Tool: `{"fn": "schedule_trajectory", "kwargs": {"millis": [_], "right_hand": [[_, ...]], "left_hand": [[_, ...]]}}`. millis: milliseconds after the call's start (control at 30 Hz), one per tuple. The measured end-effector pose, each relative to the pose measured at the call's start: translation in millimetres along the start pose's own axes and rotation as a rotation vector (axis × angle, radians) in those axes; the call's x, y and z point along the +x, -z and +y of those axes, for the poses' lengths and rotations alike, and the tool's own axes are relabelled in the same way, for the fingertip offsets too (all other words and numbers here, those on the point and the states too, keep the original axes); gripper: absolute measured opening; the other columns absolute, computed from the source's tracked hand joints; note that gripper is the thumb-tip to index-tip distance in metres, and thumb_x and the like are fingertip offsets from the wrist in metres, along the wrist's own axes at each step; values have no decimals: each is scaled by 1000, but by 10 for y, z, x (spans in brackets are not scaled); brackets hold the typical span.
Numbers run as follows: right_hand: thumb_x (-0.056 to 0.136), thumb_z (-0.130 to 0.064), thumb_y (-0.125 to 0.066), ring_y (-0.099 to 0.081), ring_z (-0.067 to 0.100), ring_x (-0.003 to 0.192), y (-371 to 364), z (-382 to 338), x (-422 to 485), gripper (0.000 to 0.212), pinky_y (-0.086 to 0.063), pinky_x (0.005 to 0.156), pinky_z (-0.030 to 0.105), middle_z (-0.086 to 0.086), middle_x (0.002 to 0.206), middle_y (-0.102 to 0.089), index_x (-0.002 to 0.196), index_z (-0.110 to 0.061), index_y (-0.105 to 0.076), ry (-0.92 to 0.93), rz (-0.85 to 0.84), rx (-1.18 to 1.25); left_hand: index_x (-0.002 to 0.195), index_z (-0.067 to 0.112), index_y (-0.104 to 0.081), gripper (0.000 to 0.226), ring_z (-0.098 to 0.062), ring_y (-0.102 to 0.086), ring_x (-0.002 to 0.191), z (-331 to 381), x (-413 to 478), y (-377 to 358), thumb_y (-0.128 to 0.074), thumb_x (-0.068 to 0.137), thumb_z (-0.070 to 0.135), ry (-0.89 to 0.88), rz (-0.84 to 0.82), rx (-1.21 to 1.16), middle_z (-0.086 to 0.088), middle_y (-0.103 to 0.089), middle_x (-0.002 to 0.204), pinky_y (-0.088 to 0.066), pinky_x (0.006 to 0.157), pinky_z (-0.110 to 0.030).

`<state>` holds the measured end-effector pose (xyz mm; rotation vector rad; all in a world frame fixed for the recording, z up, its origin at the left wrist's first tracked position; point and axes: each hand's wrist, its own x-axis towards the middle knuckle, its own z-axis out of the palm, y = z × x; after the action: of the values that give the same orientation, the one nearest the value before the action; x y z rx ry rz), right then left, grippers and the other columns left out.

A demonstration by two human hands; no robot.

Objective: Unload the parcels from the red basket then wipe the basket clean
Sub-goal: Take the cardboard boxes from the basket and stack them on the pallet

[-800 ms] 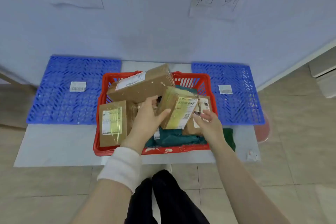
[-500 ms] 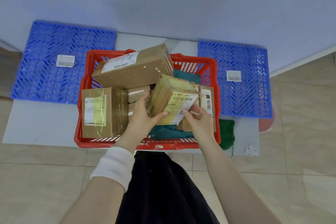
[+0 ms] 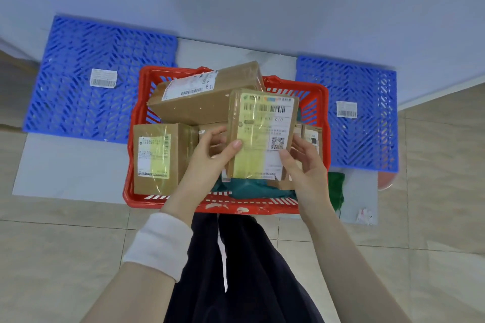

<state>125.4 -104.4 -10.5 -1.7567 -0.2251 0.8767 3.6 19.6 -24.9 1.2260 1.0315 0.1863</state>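
Hands (image 3: 210, 157) (image 3: 301, 162) grip taped cardboard parcel (image 3: 259, 134) above slatted red basket (image 3: 136, 123).

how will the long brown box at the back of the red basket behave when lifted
The long brown box is probably stiff: its cardboard edges look straight. It lies tilted on other parcels, so it may slide or tip if nudged. Its glossy tape could be slippery.

Red basket (image 3: 136, 126): slotted plastic. Held parcel (image 3: 262, 136): brown cardboard under glossy tape, paper label. Blue mats (image 3: 78, 81): perforated plastic. Green cloth (image 3: 335, 189): matt. Floor (image 3: 52, 257): smooth tile.
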Motion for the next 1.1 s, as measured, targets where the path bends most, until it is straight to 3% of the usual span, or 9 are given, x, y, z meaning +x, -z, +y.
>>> {"fn": "schedule_trajectory", "kwargs": {"millis": [100,300,400,500,633,733,867,967,1100], "right_hand": [[82,-24,-62,-52,4,120,-295,-151,-68,37,-52,81,13,-6,133,-54,113,-42,-50,57,-140,38],[78,-36,-68,-61,12,112,-1383,-379,-216,43,-53,88,28,-5,127,-60,117,-41,-50,82,-204,72],[75,-38,-61,-64,14,107,-2166,-442,-355,55,-54,84,28,0,122,-63,128,-25,-49,51,-154,140],[86,-29,-57,-65,9,98,-2949,-431,-503,24,-53,81,27,-4,112,-65,110,-33,-53,7,-131,162],[91,-29,-54,-59,17,115,-3764,-389,-643,36,-47,100,43,2,127,-60,126,-24,-47,-61,-165,106],[94,-25,-50,-57,14,119,-4136,-388,-632,46,-45,103,40,-1,131,-58,139,-21,-40,-60,-258,44],[95,-24,-49,-56,4,117,-4443,-334,-433,48,-48,94,19,-6,135,-55,141,-23,-38,-70,-321,-29],[95,-26,-48,-53,-1,120,-4618,-289,-238,48,-39,105,26,-12,137,-52,142,-28,-37,-100,-341,-55],[95,-28,-48,-56,-17,99,-4896,-213,99,45,-39,105,26,-27,116,-59,139,-33,-40,-154,-361,-78]], "left_hand": [[104,41,-53,46,-12,-59,102,116,-25,318,-63,65,62,-9,18,-130,7,-59,107,-47,84,-33],[104,31,-54,52,-16,-56,99,225,-105,1347,-60,62,62,-70,73,-257,-1,-57,105,-42,101,-44],[114,27,-47,32,-13,-57,101,154,-178,2073,-58,85,38,-102,74,-274,-1,-56,108,-44,95,-31],[114,20,-43,25,9,-60,79,41,-274,2770,-51,91,19,-109,73,-314,4,-58,102,-47,71,-8],[108,19,-49,17,10,-60,79,-99,-281,3536,-51,91,20,-85,157,-364,10,-59,95,-48,81,-12],[112,15,-53,24,2,-59,86,-153,-177,3886,-52,91,26,-73,224,-367,8,-59,93,-46,88,-19],[116,12,-54,28,15,-56,75,-227,60,4142,-46,94,27,-44,243,-340,16,-59,91,-43,83,-17],[120,17,-56,32,-2,-57,98,-260,239,4278,-43,95,32,-18,249,-258,8,-62,108,-40,93,-20],[116,17,-58,30,-11,-58,100,-311,571,4471,-44,95,31,27,302,-219,3,-64,106,-41,98,-28]]}}
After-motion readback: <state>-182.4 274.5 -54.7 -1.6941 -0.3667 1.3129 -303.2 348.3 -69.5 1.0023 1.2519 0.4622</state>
